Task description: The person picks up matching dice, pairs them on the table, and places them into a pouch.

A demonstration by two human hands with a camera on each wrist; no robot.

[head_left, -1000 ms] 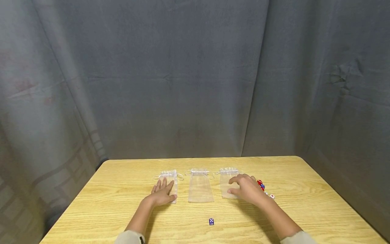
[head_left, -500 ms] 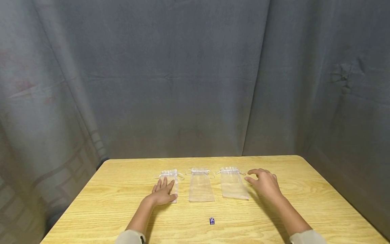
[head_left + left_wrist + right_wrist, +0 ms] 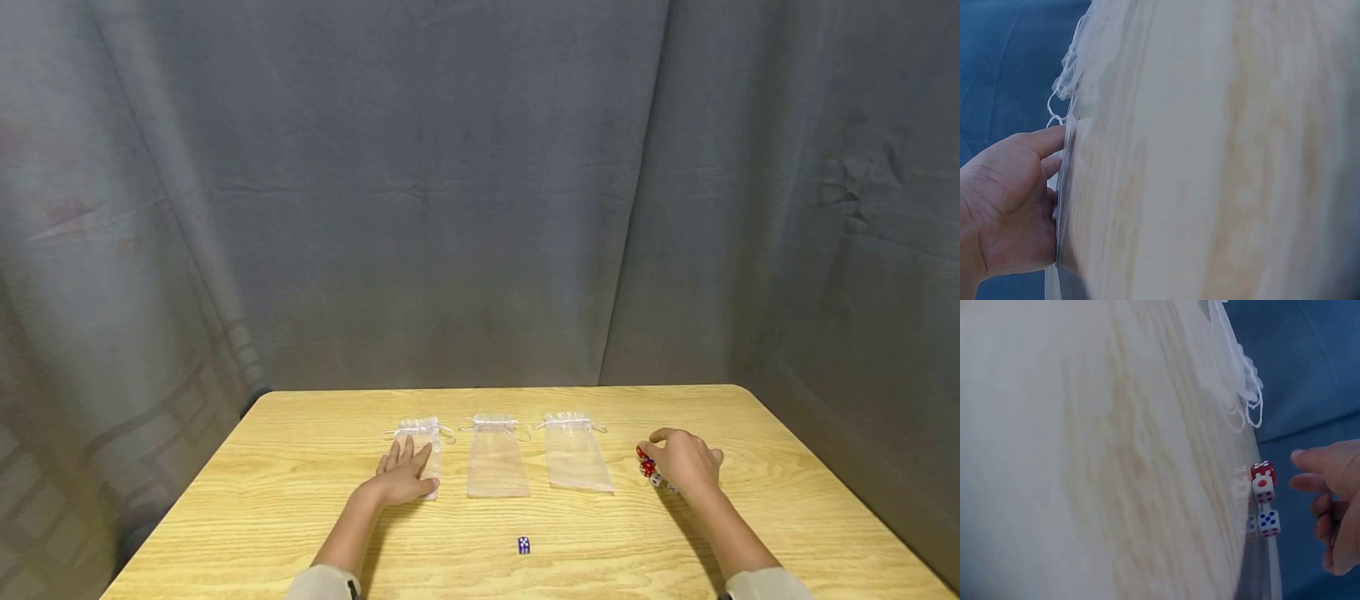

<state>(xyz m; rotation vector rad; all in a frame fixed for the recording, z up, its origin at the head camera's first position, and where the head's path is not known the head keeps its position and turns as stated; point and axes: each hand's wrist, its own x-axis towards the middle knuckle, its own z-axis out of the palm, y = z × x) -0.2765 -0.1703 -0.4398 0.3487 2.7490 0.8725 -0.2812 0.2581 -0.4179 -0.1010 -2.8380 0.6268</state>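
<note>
My left hand (image 3: 401, 482) lies flat with spread fingers on the left sheer white drawstring pouch (image 3: 422, 427), covering much of it. In the left wrist view, white drawstring (image 3: 1054, 112) loops stick out beyond the fingertips. On the right, my right hand (image 3: 686, 462) hovers at a small cluster of dice, its fingers loosely bent and holding nothing. Red dice (image 3: 647, 469) and a white die (image 3: 656, 480) show left of the hand. The right wrist view has a gap between thumb and forefinger and the white die with blue pips (image 3: 1269, 522).
A middle sheer pouch (image 3: 498, 462) and a right sheer pouch (image 3: 576, 457) lie flat in a row with the left one. One dark blue die (image 3: 523, 545) sits alone toward the front of the wooden table (image 3: 300, 450). Grey curtain (image 3: 450, 208) hangs behind.
My right hand has moved from over the right pouch to the right, past the dice, uncovering that pouch and some of the dice. The left hand has stayed in place.
</note>
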